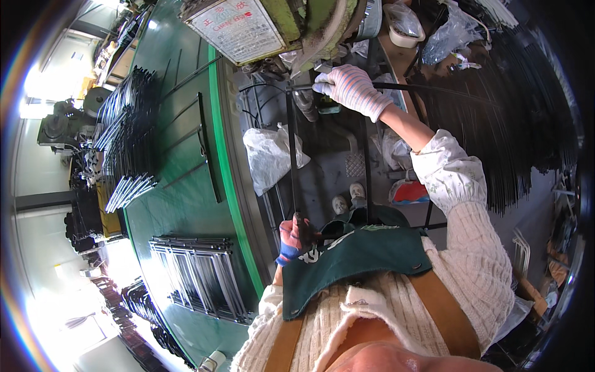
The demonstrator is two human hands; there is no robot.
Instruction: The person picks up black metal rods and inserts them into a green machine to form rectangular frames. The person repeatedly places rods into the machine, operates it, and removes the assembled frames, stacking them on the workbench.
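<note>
My left hand (295, 236), in a pink and blue glove, is closed around the near corner of a black metal tube frame (292, 153) in front of my apron. My right hand (354, 91), in a striped knit glove, grips the frame's far crossbar, just below the head of a green machine (290, 21). That crossbar's left end lies under the machine's working end, where exact contact cannot be made out. Two long bars of the frame run from the machine back towards me.
Left is a green-topped table (186, 218) with stacked black frames (200, 274), bundled rods (125, 125) and loose bars. A brown bench (458, 51) holds a white tub (404, 28), plastic bags and black rods (483, 125). Below are a white sack (272, 156), a tread-plate pedal (355, 164) and my shoes.
</note>
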